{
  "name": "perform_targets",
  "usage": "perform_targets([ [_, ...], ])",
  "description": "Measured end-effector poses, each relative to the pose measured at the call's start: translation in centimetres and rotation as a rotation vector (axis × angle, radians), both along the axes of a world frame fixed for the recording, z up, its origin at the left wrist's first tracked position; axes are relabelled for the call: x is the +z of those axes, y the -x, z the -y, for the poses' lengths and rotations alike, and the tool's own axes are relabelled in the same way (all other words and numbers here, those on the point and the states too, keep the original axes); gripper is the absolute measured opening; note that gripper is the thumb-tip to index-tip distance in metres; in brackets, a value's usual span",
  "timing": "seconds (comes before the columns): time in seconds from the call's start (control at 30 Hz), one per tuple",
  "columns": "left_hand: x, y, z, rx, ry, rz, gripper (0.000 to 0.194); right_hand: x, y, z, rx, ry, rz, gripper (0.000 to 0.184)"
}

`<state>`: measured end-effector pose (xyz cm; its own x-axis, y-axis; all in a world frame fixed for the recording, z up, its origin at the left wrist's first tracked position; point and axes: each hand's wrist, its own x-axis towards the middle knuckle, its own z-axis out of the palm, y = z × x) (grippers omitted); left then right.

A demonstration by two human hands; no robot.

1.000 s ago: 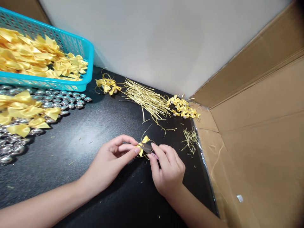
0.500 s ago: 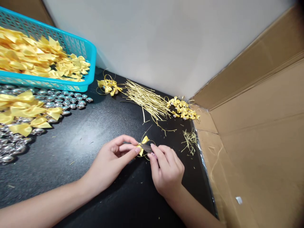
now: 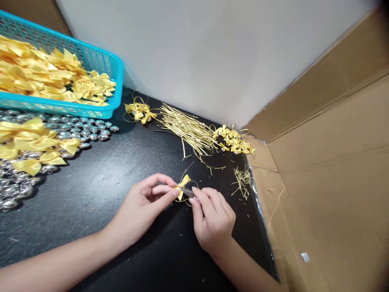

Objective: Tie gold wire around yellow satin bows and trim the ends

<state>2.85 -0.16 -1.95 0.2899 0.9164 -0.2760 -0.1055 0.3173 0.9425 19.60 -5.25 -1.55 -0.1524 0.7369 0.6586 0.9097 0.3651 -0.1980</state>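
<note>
Between the thumb and fingertips of my left hand (image 3: 148,202) is a small yellow ribbon bow (image 3: 183,184). Thin gold cord loops out around it. My right hand (image 3: 214,219) pinches a small pointed grey metal tool (image 3: 186,191), whose tip reaches the middle of the bow beside my left fingertips. Most of the tool is hidden in my fingers, so I cannot make out its exact kind.
A turquoise basket (image 3: 117,81) of yellow bows stands at the back left, with silver heart-shaped beads (image 3: 103,134) and loose bows (image 3: 39,140) before it. Gold cord lengths (image 3: 188,127), small bow clusters (image 3: 234,140) and cord scraps (image 3: 242,180) lie behind my hands. Cardboard (image 3: 328,162) borders the right.
The metal tool looks narrower now, turned slightly in my right hand. My left hand keeps its hold on the bow, almost unmoved.
</note>
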Motion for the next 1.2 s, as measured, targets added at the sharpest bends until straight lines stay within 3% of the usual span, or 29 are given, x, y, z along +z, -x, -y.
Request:
perform_targets([
  [0.1, 0.2, 0.0, -0.1, 0.002, 0.004, -0.005, 0.023, 0.0, -0.5, -0.1, 0.023, 0.018, -0.141, 0.016],
  [0.23, 0.3, 0.0, -0.1, -0.003, -0.001, -0.016, 0.024, -0.2, -2.2, -1.2, -0.056, 0.118, -0.352, 0.021],
  [0.43, -0.2, 0.2, 0.2, -0.022, -0.113, -0.065, 0.015, -1.5, -4.1, -2.5, -0.126, 0.303, -0.321, 0.017],
  [0.5, 0.1, 0.9, -0.3, -0.002, -0.278, -0.143, 0.009, -1.8, -4.2, -2.6, -0.111, 0.315, -0.301, 0.014],
  [0.57, 1.0, 2.0, -1.1, 0.031, -0.549, -0.281, 0.005, -2.0, -4.1, -2.7, -0.105, 0.302, -0.291, 0.012],
  [0.63, 2.2, 3.2, -2.4, -0.033, -0.751, -0.394, 0.007, -2.1, -4.1, -2.8, -0.109, 0.289, -0.286, 0.011],
  [0.7, 3.6, 4.2, -3.8, -0.039, -0.825, -0.453, 0.009, -2.2, -4.1, -2.9, -0.108, 0.288, -0.279, 0.011],
  [0.77, 4.9, 4.8, -5.1, 0.046, -0.932, -0.605, 0.008, -2.4, -4.1, -3.0, -0.098, 0.297, -0.269, 0.012],
  [0.9, 6.2, 4.5, -7.0, 0.054, -0.905, -0.717, 0.006, -2.7, -4.1, -3.2, -0.101, 0.287, -0.259, 0.013],
  [1.03, 5.2, 3.3, -7.4, -0.052, -0.673, -0.592, 0.017, -3.1, -4.1, -3.3, -0.096, 0.278, -0.268, 0.015],
  [1.2, 4.1, 2.5, -5.4, -0.183, -0.35, -0.346, 0.025, -3.7, -4.1, -3.6, -0.07, 0.283, -0.307, 0.018],
])
